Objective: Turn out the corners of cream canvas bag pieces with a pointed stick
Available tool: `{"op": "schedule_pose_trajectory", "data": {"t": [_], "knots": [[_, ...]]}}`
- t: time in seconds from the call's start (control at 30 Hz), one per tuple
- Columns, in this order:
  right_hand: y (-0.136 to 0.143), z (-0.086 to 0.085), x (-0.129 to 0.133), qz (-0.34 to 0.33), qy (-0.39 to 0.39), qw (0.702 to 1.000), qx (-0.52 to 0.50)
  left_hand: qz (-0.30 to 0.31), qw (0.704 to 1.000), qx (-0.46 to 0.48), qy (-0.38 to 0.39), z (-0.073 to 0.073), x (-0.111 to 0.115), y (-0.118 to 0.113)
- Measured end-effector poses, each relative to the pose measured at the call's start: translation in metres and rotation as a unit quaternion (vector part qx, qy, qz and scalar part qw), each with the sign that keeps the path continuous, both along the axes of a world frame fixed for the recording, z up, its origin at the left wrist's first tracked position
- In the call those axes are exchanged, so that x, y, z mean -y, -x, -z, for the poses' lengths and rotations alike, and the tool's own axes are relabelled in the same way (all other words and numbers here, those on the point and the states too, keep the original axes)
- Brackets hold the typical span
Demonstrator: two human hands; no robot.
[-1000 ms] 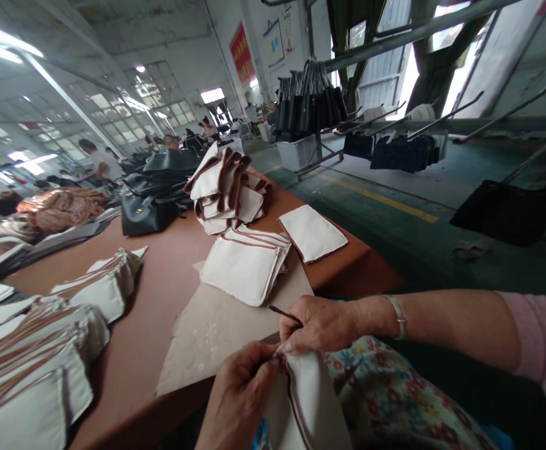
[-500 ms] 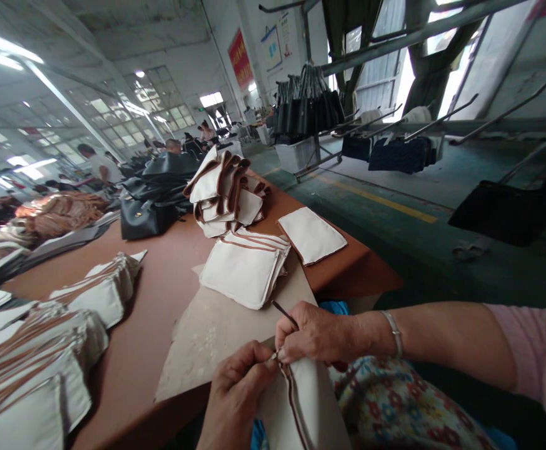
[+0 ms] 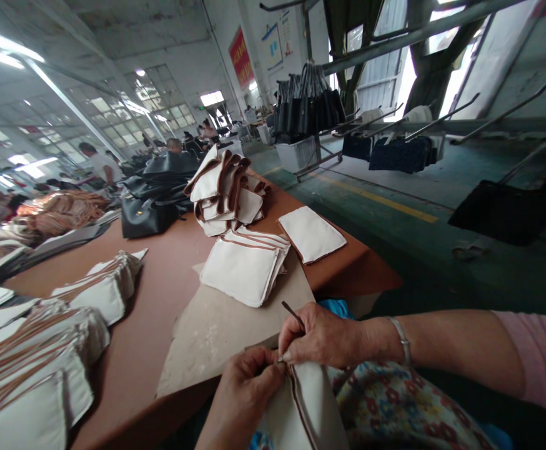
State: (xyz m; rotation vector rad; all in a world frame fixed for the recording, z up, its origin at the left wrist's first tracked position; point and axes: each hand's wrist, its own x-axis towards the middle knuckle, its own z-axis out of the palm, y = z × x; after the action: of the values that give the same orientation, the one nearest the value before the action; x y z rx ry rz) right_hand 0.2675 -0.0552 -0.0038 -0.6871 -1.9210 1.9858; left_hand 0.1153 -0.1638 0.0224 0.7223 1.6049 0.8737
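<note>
A cream fabric panel with a brown-edged seam [image 3: 313, 400] hangs from my hands over my lap. My left hand [image 3: 249, 381] pinches its top end between thumb and fingers. Right beside it, my right hand [image 3: 313, 334] is closed at the same corner, its fingertips almost meeting the left ones. A thin dark rod-like tool [image 3: 293, 314] sticks up out of my right fist; its lower end is hidden. Just beyond my hands, a stack of cream pouches with brown trim [image 3: 242, 265] lies on a beige board [image 3: 198, 344].
One cream pouch [image 3: 311, 234] lies by the table's right edge. Behind the stack rises a heap of folded brown-edged pieces [image 3: 226, 194], with black bags [image 3: 148, 212] to its left. Rows of cream pouches [image 3: 34, 362] fill the left side. A bag rack stands right; people sit further back.
Both hands have shifted slightly to the right and down with the panel. The grip on it looks the same, and the tool is still in my right hand.
</note>
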Motion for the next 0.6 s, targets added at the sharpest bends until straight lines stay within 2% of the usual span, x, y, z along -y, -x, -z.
{"op": "schedule_pose_trajectory", "data": {"t": [0.07,0.17,0.3,0.37,0.43,0.5,0.6], "knots": [[-0.003,0.002,0.001,-0.010,-0.022,0.999,-0.039,-0.008,0.999,0.043,-0.001,-0.004,0.002,-0.002],[-0.008,0.007,-0.001,-0.024,-0.121,0.984,-0.125,-0.031,0.991,0.131,-0.003,-0.011,0.005,-0.006],[-0.013,0.015,-0.007,-0.049,-0.298,0.928,-0.216,-0.057,0.980,0.190,0.011,-0.008,0.005,-0.009],[-0.015,0.018,-0.010,-0.062,-0.385,0.893,-0.225,-0.056,0.980,0.191,0.024,-0.002,0.006,-0.009],[-0.018,0.020,-0.012,-0.078,-0.437,0.869,-0.217,-0.059,0.984,0.168,0.025,0.002,0.007,-0.008],[-0.022,0.017,-0.011,-0.091,-0.416,0.880,-0.210,-0.061,0.989,0.133,0.013,0.002,0.009,-0.007],[-0.029,0.004,-0.012,-0.075,-0.246,0.952,-0.164,-0.024,0.998,0.044,-0.039,-0.007,0.011,-0.005]]}}
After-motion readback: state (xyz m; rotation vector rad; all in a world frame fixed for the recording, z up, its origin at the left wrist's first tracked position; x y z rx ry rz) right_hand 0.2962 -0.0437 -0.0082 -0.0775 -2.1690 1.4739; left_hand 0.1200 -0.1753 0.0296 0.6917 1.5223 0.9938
